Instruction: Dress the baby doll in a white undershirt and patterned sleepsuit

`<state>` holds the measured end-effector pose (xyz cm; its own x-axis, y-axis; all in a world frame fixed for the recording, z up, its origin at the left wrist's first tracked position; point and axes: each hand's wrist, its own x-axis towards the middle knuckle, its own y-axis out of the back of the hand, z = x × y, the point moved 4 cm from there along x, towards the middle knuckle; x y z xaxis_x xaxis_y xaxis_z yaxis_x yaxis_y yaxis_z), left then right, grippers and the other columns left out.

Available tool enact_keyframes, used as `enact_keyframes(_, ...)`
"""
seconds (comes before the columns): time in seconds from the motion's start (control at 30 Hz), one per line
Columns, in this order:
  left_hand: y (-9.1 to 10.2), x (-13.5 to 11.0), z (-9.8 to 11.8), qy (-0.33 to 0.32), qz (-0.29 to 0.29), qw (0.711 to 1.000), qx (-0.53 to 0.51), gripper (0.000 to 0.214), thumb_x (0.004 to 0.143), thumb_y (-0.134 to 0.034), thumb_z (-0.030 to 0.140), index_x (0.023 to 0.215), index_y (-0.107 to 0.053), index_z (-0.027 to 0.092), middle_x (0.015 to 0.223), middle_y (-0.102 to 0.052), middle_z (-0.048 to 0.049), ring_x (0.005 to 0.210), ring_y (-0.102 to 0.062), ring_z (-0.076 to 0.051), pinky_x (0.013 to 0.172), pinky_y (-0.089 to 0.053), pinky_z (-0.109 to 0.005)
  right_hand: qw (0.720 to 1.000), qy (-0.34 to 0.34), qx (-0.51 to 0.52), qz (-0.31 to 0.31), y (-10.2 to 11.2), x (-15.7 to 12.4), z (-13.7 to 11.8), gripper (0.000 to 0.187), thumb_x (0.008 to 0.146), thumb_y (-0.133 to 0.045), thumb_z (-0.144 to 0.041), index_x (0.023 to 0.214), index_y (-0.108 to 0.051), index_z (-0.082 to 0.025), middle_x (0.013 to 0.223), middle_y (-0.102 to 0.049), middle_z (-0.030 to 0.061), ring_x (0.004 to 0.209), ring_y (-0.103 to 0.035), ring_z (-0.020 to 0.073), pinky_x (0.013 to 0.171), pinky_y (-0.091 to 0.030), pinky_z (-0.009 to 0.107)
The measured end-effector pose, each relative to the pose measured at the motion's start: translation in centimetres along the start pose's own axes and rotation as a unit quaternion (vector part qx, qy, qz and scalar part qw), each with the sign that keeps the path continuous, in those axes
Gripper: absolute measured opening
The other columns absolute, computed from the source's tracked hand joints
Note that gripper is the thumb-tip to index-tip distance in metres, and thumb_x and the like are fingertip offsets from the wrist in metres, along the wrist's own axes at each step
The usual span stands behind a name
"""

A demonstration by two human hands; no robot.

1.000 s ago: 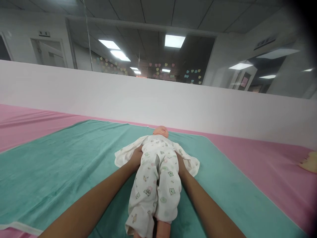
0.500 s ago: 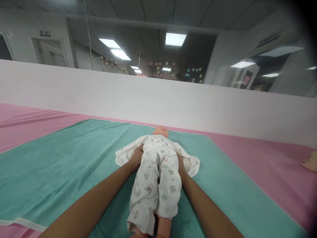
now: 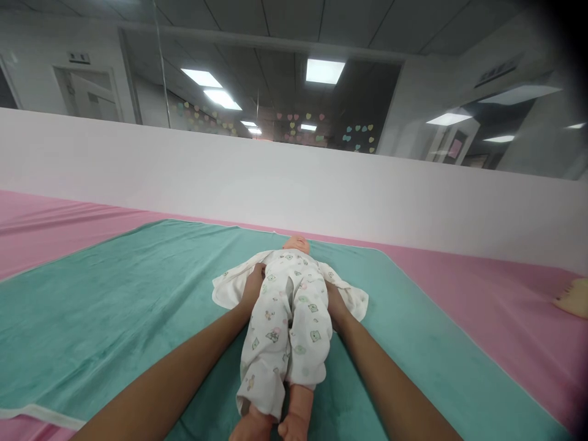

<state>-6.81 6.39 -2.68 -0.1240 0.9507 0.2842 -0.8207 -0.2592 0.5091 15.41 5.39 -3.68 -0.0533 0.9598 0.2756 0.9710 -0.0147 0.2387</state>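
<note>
A baby doll (image 3: 287,318) in a white printed sleepsuit lies on its back on a teal blanket (image 3: 114,306), head away from me, bare feet toward me. My left hand (image 3: 252,288) presses against the doll's left side at the waist, fingers wrapped round the suit. On the other side, my right hand (image 3: 334,301) grips the doll's waist the same way. The fingertips of both hands are hidden under the cloth. The open top of the suit (image 3: 229,288) spreads out flat beside the torso.
The teal blanket lies on a pink sheet (image 3: 482,294). A low white wall (image 3: 294,184) runs behind it, with glass panels above. A pale yellowish object (image 3: 572,300) sits at the right edge of the pink sheet.
The doll has slid a little away from me, so both bare feet now show at the bottom. Both hands stay at its waist.
</note>
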Motion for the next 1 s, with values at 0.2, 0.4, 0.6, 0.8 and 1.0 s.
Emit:
enact_keyframes(0.2,0.1,0.0,-0.1,-0.017,0.002,1.000,-0.017,0.027,0.072,-0.053,0.032,0.095,-0.052,0.016,0.087,-0.061,-0.0058,0.081,-0.055,-0.022,0.070,-0.042,-0.033,0.958,-0.102,0.264,-0.041,-0.8,0.0,1.1,0.050,0.077,-0.050,-0.050,0.114,-0.059,-0.018,0.095,-0.068,0.0073,0.093,-0.061,0.0243,0.086,-0.047,0.038)
enact_keyframes(0.4,-0.4,0.6,-0.2,-0.041,-0.031,0.989,-0.137,0.034,0.082,-0.044,0.033,0.109,-0.056,0.018,0.113,-0.059,-0.0074,0.103,-0.053,-0.022,0.086,-0.041,-0.033,0.916,-0.140,0.371,-0.064,-1.2,0.0,1.1,0.060,0.078,-0.048,-0.057,0.123,-0.051,-0.018,0.108,-0.064,0.0088,0.104,-0.058,0.0243,0.093,-0.044,0.040)
enact_keyframes(0.6,-0.4,0.5,0.0,-0.043,-0.066,0.984,-0.159,0.039,0.085,-0.040,0.039,0.114,-0.055,0.018,0.120,-0.057,-0.0061,0.109,-0.051,-0.022,0.093,-0.039,-0.032,0.968,-0.079,0.238,0.011,-0.5,1.0,1.4,0.057,0.074,-0.058,-0.051,0.124,-0.048,-0.025,0.130,-0.050,0.0042,0.120,-0.045,0.0237,0.100,-0.037,0.040)
enact_keyframes(0.8,2.4,-3.0,1.4,-0.056,-0.021,0.996,-0.064,0.030,0.082,-0.046,0.036,0.104,-0.056,0.018,0.101,-0.062,-0.0054,0.092,-0.056,-0.019,0.083,-0.043,-0.031,0.994,0.041,-0.026,0.099,1.0,-1.1,-1.8,0.040,0.077,-0.053,-0.046,0.108,-0.056,-0.019,0.115,-0.057,0.0085,0.106,-0.051,0.0218,0.095,-0.037,0.037)
enact_keyframes(1.0,6.0,-13.1,4.1,-0.154,-0.059,0.985,0.042,0.021,0.085,-0.046,0.036,0.072,-0.047,0.018,0.067,-0.049,0.0023,0.065,-0.046,-0.012,0.062,-0.040,-0.024,0.929,0.239,-0.225,-0.169,-2.4,-7.7,-8.9,0.037,0.082,-0.048,-0.047,0.063,-0.057,-0.017,0.065,-0.057,-0.0003,0.068,-0.050,0.0120,0.071,-0.037,0.026)
